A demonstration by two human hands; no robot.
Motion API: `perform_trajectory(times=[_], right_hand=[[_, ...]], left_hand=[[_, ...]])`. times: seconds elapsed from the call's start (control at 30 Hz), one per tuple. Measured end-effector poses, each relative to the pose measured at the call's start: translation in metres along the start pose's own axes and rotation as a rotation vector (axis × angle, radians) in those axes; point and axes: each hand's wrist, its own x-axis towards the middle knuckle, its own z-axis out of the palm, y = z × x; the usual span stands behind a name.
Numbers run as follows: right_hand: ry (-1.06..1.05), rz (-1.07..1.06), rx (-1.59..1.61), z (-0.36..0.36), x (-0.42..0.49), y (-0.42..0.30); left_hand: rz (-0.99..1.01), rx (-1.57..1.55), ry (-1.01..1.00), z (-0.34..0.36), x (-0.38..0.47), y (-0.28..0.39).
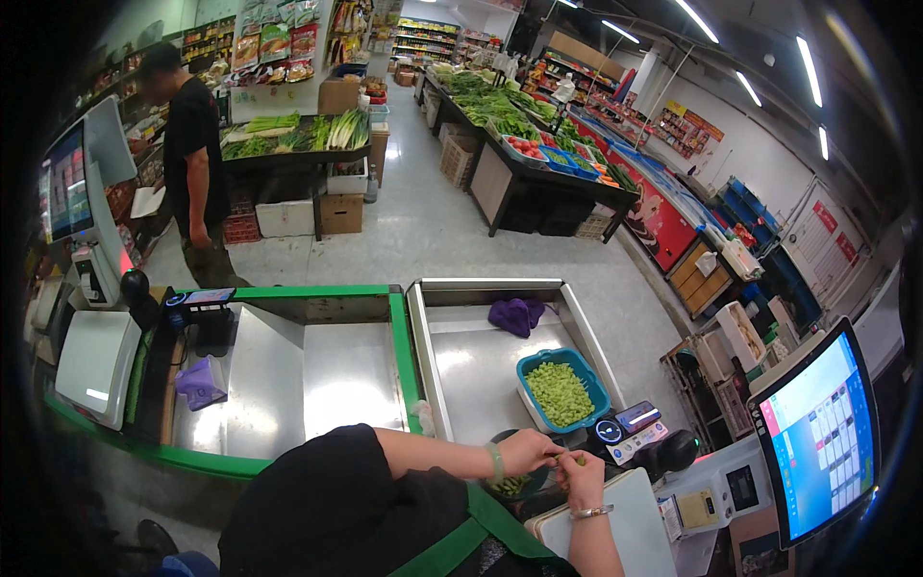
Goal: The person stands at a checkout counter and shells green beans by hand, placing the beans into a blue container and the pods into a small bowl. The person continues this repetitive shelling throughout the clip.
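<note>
My left hand (530, 453) and my right hand (581, 477) meet over a dark bowl (532, 482), their fingertips pinching a small green vegetable piece (579, 459). Pods or pieces of a green vegetable (510, 485) lie in that bowl, partly hidden under my left forearm. Just beyond my hands, a teal plastic basin (598, 389) holds many short, pale green cut pieces (558, 393). It stands on the metal counter (469, 360), where a purple cloth (516, 316) lies near the far edge. A weighing plate (613, 526) is beneath my right forearm.
Right of my hands are a payment device (626, 425), a black scanner (670, 451) and a touchscreen monitor (818, 433). At left, a green-edged counter (398, 346) holds a purple tissue pack (201, 383) beside a scale (99, 364). A person (195, 166) stands beyond it, near vegetable stands (519, 155).
</note>
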Motion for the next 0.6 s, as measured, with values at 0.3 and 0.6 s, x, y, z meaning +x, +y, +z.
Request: perform_trajectory(times=[0.3,0.6], right_hand=[[0.088,-0.013,-0.009,0.001,0.002,0.002],[0.135,-0.028,0.037,0.000,0.004,0.003]], left_hand=[[-0.002,-0.021,0.024,0.008,0.004,0.005],[-0.323,-0.673,-0.033,0.013,0.008,-0.003]])
